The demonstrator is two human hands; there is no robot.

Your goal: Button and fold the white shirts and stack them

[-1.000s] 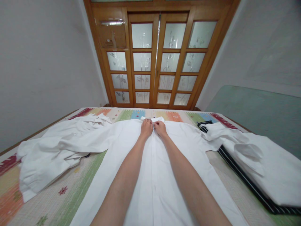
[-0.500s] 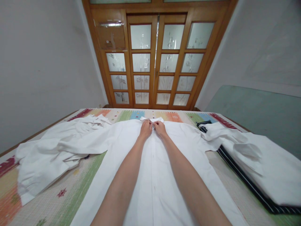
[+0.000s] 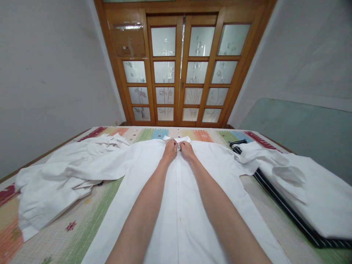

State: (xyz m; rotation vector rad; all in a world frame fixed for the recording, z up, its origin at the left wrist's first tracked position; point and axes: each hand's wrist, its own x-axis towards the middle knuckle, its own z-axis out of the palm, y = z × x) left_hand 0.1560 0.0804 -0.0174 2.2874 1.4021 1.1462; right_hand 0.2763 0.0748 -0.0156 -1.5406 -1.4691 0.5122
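A white shirt [image 3: 148, 161] lies spread out face up, its collar at the far end and its front placket running down the middle toward me. Both of my hands meet at the collar, just below its points. My left hand [image 3: 171, 149] is closed, pinching the shirt's front edge near the neck. Close beside it, my right hand [image 3: 187, 149] is closed too, gripping the opposite front edge. A small fold of cloth stands up between the fingertips. Whether a button is between them I cannot make out.
Crumpled white cloth [image 3: 55, 183] lies at the left, by the shirt's sleeve. At the right, more white cloth [image 3: 327, 190] rests on black striped fabric [image 3: 291, 216]. Beneath everything is a patterned cover [image 3: 82, 216]. Beyond stand wooden glazed doors [image 3: 178, 91]; a pale green panel [image 3: 297, 121] leans right.
Both hands stay at the collar, with the fingers curled a little tighter and the cloth between them slightly more bunched. The view has shifted very slightly.
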